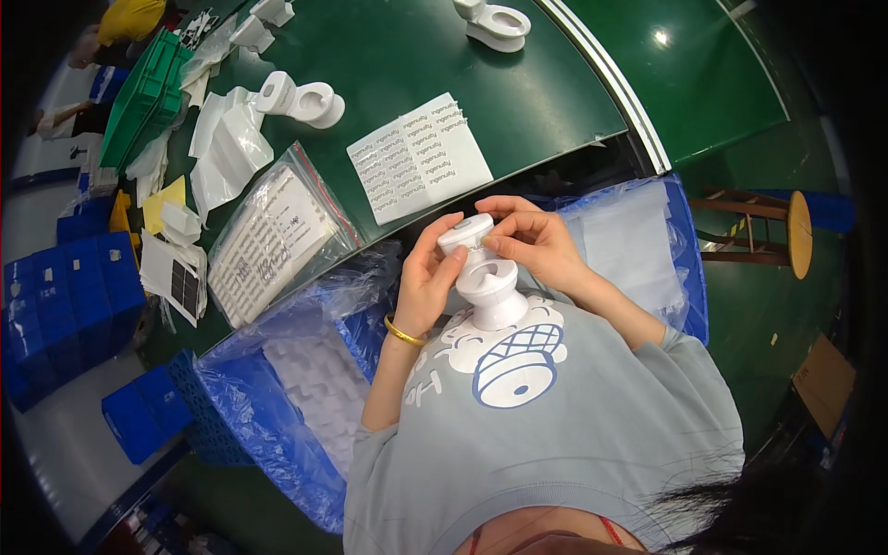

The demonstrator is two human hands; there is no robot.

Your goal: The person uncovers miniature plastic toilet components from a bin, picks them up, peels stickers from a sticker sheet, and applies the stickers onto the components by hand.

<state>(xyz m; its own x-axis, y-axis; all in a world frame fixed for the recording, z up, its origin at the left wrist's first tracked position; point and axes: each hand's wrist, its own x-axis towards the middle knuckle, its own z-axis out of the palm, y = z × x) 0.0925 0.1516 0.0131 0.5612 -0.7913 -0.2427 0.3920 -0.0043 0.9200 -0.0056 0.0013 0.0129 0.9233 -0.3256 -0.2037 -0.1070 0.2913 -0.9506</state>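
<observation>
A small white toy toilet (492, 283) is held upright close to my chest, its bowl toward me. My left hand (430, 277), with a gold bangle at the wrist, grips the left side of its tank. My right hand (541, 245) pinches at the tank's right front, where dark lettering shows between the fingers. Whether a sticker is still between those fingertips is too small to tell. Just beyond my hands, a white sheet of lettered stickers (421, 157) lies at the table's near edge, with some spots on it bare.
On the green table (388, 69) stand another toy toilet (310, 102) and one farther off (495, 23). A zip bag of sticker sheets (277, 236) lies left. Plastic-lined blue bins stand left (268, 407) and right (689, 268) of me. A wooden stool (797, 236) is far right.
</observation>
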